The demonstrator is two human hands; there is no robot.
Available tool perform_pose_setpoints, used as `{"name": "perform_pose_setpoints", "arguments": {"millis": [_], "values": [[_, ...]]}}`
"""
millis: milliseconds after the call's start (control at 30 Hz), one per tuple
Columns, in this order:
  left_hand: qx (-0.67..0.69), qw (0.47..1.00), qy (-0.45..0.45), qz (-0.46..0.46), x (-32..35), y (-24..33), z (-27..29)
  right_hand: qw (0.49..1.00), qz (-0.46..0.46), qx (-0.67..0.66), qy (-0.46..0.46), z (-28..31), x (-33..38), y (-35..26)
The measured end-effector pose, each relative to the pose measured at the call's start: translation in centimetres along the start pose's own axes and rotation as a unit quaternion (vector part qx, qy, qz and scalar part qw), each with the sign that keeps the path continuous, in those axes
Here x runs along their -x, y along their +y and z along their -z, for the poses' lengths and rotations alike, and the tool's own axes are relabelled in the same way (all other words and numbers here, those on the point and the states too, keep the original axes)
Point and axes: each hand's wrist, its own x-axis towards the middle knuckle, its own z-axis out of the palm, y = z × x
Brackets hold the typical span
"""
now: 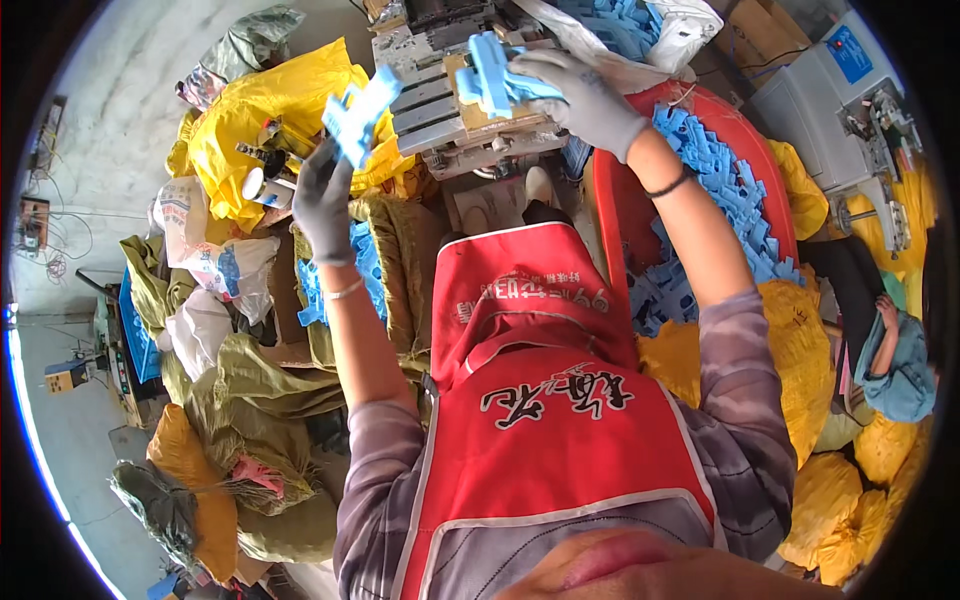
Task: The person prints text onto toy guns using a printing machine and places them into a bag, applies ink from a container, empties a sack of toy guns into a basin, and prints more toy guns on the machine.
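My left hand, in a grey glove, is closed on the lower end of a light blue plastic part. That part is held up to the left of the machine's slotted metal bed, over a yellow sack. Over the tan block on the bed, my right hand, also gloved in grey, grips light blue plastic pieces. These pieces overlap, so I cannot tell how many there are. The right fingertips are partly hidden behind them.
To the right stands a red tub heaped with blue plastic parts. An open woven sack on the left holds more. Yellow sacks lie around. Another person's hand shows at the far right, near a grey machine cabinet.
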Motion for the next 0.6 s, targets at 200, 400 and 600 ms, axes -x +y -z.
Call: {"name": "perform_pose_setpoints", "arguments": {"millis": [200,400,600], "values": [[-0.121,0.989,0.062,0.064,6.8,-3.4,7.5,0.995,-0.004,0.025,-0.101,0.6,0.7,-0.5],[-0.335,0.933,0.101,0.086,10.2,-8.4,13.1,0.987,-0.12,-0.08,0.073,3.4,7.9,0.8],[-0.417,0.902,0.04,0.107,12.1,-9.8,14.8,0.854,-0.509,0.038,-0.099,0.5,29.2,9.6]]}}
